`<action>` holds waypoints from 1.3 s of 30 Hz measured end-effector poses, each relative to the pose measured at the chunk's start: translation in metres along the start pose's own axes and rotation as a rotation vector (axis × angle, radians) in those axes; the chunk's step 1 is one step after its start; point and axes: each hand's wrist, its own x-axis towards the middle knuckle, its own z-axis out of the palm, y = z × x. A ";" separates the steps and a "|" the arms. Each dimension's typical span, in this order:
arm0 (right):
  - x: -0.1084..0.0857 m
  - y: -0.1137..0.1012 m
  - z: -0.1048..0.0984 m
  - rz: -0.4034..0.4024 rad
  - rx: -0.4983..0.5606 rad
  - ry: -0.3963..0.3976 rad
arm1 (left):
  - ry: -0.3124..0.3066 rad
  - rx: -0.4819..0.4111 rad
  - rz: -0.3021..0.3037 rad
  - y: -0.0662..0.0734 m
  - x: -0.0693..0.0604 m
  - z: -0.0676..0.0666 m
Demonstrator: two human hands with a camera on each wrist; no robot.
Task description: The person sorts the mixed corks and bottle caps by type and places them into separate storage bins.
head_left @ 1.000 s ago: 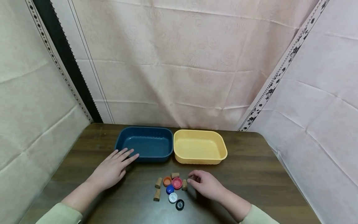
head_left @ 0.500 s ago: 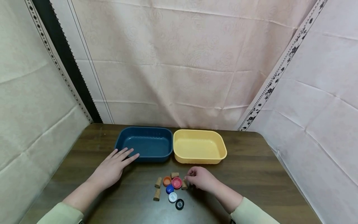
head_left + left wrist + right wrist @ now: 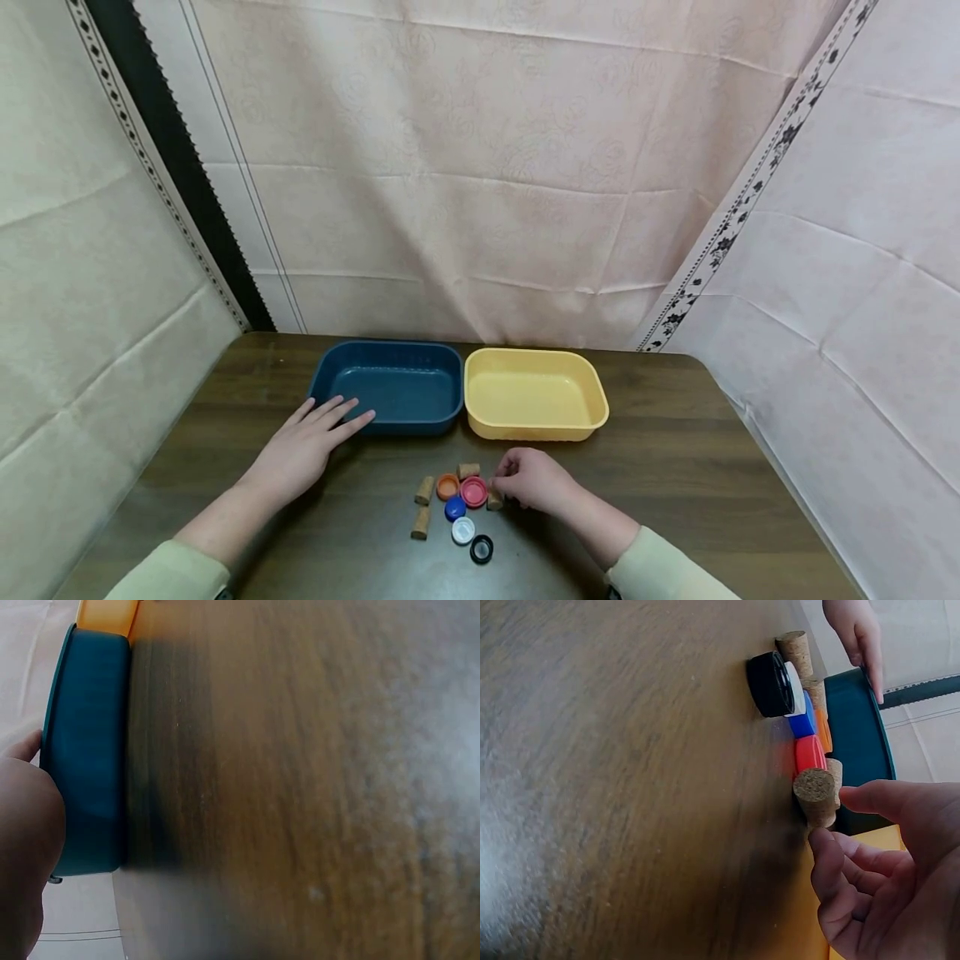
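My right hand (image 3: 536, 482) is at the rightmost cork (image 3: 815, 796), its thumb and index finger pinching it on the table. Beside that cork lie a red bottle cap (image 3: 473, 492), an orange cap (image 3: 447, 486) and another cork (image 3: 468, 471). A blue cap (image 3: 455, 508), a white cap (image 3: 462, 530) and a black cap (image 3: 482, 549) run toward the front. Two more corks lie on the left, the upper cork (image 3: 424, 490) and the lower cork (image 3: 421, 523). My left hand (image 3: 296, 454) rests with spread, straight fingers on the near left rim of the dark blue tub (image 3: 405, 429).
A yellow tub (image 3: 536, 433) stands right against the blue one at the back of the brown wooden table (image 3: 660, 475). Pale cloth (image 3: 480, 208) hangs behind the table and along both sides.
My right hand has moved slightly left over the rightmost cork, and its thumb and index finger have closed around it. My left hand and the caps stay where they were.
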 end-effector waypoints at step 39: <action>-0.005 0.002 -0.001 -0.073 -0.011 -0.013 | 0.028 0.038 -0.012 0.002 0.002 0.003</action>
